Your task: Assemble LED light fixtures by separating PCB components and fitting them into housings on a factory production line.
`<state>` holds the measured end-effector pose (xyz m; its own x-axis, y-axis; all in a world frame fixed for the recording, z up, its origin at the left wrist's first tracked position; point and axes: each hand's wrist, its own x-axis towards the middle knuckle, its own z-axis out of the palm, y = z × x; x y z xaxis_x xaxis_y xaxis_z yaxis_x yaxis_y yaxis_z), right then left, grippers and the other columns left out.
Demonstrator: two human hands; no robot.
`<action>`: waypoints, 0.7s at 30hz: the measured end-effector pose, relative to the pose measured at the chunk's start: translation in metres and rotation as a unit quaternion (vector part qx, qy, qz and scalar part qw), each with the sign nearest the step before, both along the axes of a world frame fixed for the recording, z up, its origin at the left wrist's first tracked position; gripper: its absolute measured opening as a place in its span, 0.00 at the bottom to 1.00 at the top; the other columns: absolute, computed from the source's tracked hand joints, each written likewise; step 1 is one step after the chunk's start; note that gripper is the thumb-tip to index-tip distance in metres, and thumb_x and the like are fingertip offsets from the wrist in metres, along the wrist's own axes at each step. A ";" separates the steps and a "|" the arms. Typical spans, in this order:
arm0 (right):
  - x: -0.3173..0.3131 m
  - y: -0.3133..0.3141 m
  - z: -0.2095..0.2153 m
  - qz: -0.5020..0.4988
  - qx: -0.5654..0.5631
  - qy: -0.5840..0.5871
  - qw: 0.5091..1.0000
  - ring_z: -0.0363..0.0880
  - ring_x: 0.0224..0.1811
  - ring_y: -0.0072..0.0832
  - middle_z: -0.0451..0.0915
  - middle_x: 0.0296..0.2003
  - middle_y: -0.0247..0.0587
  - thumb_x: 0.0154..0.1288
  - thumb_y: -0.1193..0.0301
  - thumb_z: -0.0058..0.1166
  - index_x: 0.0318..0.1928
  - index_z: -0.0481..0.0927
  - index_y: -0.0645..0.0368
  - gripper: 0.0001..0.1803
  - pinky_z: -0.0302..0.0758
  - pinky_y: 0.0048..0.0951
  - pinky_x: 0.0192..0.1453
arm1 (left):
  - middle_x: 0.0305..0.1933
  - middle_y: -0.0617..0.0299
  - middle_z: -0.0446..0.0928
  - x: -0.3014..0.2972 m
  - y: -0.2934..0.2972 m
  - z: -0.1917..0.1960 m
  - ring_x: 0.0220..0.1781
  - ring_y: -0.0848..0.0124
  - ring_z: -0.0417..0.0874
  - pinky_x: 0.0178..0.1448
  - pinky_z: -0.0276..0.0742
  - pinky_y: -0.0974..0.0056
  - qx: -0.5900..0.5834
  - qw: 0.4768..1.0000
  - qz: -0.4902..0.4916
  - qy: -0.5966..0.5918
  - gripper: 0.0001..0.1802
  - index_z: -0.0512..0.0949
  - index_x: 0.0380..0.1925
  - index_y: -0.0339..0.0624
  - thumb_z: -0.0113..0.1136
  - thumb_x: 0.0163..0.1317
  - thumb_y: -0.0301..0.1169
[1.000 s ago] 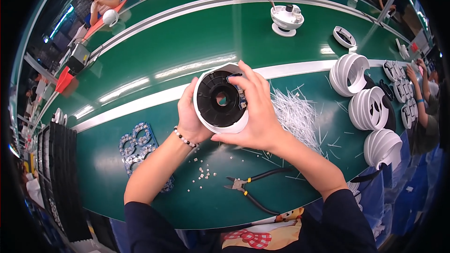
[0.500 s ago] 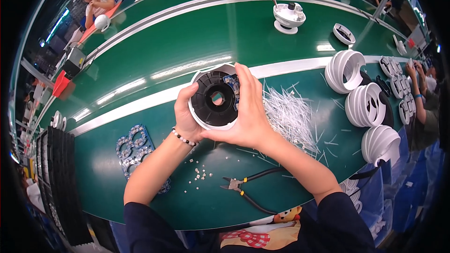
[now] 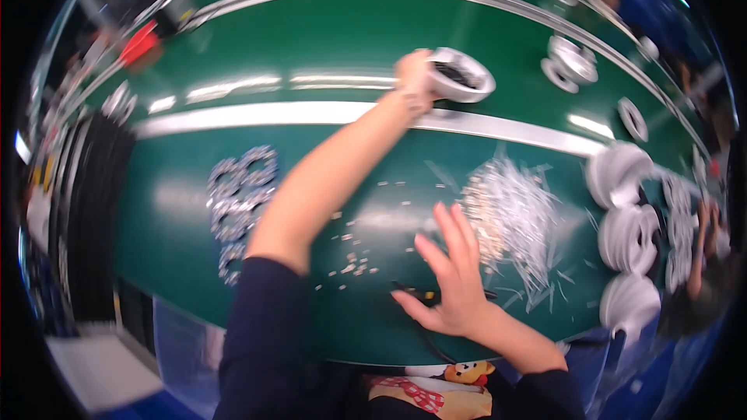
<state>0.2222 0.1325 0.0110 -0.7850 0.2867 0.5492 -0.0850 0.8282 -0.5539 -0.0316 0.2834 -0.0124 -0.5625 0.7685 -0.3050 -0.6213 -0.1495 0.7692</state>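
- 9 o'clock, far left: stack of black trays point(image 3: 95, 210) standing at the edge of the green bench point(image 3: 167, 257).
- 10 o'clock: red bin point(image 3: 140, 43), blurred.
- Between 8 and 9 o'clock, nearer in: blue circuit boards point(image 3: 243, 210) with round openings, lying on the bench beside the left forearm.
- Between 6 and 7 o'clock: small pale chips point(image 3: 356, 267), scattered loose.
- Between 12 and 1 o'clock: left hand point(image 3: 412, 72), arm extended; fingers grasping the white cup at its left side. Finger detail blurred.
- 1 o'clock: white cup point(image 3: 473, 93), tilted, dark part inside; whether it touches the bench, cannot tell.
- Between 4 and 5 o'clock: right hand point(image 3: 455, 280), holding nothing, fingers released and spread. Pliers point(image 3: 427, 295) partly hidden behind it; contact cannot be confirmed.
- Between 3 and 4 o'clock: heap of white strips point(image 3: 525, 222), pale bits along its left side.
- 2 o'clock: white bowl point(image 3: 574, 62) on the bench's far part.
- 3 to 4 o'clock, outer right: three ribbed white shells point(image 3: 629, 237) in a row.
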 end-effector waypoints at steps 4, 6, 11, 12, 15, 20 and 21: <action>0.003 -0.018 -0.009 0.189 0.016 -0.119 0.975 0.60 0.64 0.51 0.62 0.62 0.52 0.49 0.64 0.62 0.50 0.75 0.58 0.25 0.58 0.54 0.63 | 0.50 0.51 0.70 -0.014 0.045 -0.027 0.48 0.56 0.78 0.43 0.79 0.43 -0.039 0.996 0.044 0.067 0.21 0.61 0.55 0.42 0.43 0.67 0.41; 0.000 -0.036 -0.012 0.281 0.002 -0.102 0.954 0.64 0.61 0.45 0.66 0.60 0.48 0.52 0.67 0.59 0.49 0.75 0.57 0.22 0.61 0.47 0.64 | 0.55 0.52 0.68 -0.050 0.051 -0.058 0.50 0.56 0.77 0.43 0.80 0.45 -0.047 0.987 0.095 0.121 0.24 0.61 0.59 0.44 0.49 0.65 0.39; 0.016 -0.035 -0.013 0.292 0.021 -0.091 0.952 0.69 0.58 0.40 0.71 0.57 0.42 0.53 0.69 0.57 0.46 0.78 0.56 0.17 0.63 0.43 0.63 | 0.55 0.52 0.72 -0.030 -0.032 0.008 0.53 0.60 0.76 0.49 0.78 0.61 -0.117 0.853 0.049 0.506 0.32 0.65 0.59 0.41 0.62 0.54 0.34; 0.018 -0.038 -0.010 0.310 0.010 -0.093 0.946 0.70 0.57 0.40 0.72 0.56 0.41 0.52 0.69 0.58 0.46 0.78 0.56 0.18 0.64 0.42 0.63 | 0.53 0.55 0.73 -0.036 -0.078 0.028 0.51 0.66 0.77 0.50 0.76 0.67 -0.072 0.867 -0.011 0.492 0.25 0.71 0.53 0.39 0.62 0.56 0.35; 0.023 -0.037 -0.010 0.322 -0.034 -0.119 0.938 0.69 0.58 0.40 0.72 0.56 0.41 0.51 0.69 0.59 0.47 0.77 0.56 0.20 0.65 0.43 0.62 | 0.37 0.61 0.80 -0.042 -0.200 0.093 0.39 0.78 0.78 0.43 0.75 0.71 -0.093 0.800 -0.176 0.566 0.13 0.80 0.39 0.37 0.59 0.61 0.36; 0.021 -0.042 -0.017 0.325 -0.043 -0.133 0.935 0.67 0.58 0.41 0.73 0.55 0.40 0.50 0.61 0.64 0.44 0.78 0.55 0.21 0.67 0.43 0.60 | 0.27 0.60 0.81 -0.039 -0.366 0.094 0.28 0.76 0.79 0.32 0.72 0.71 -0.192 0.727 0.029 0.658 0.13 0.73 0.11 0.37 0.67 0.49 0.26; 0.020 -0.044 -0.018 0.333 -0.048 -0.134 0.932 0.67 0.58 0.41 0.73 0.55 0.40 0.50 0.61 0.64 0.44 0.78 0.55 0.21 0.67 0.43 0.60 | 0.28 0.60 0.82 -0.032 -0.391 0.084 0.30 0.74 0.80 0.34 0.73 0.70 -0.187 0.730 0.041 0.656 0.12 0.74 0.12 0.38 0.68 0.47 0.25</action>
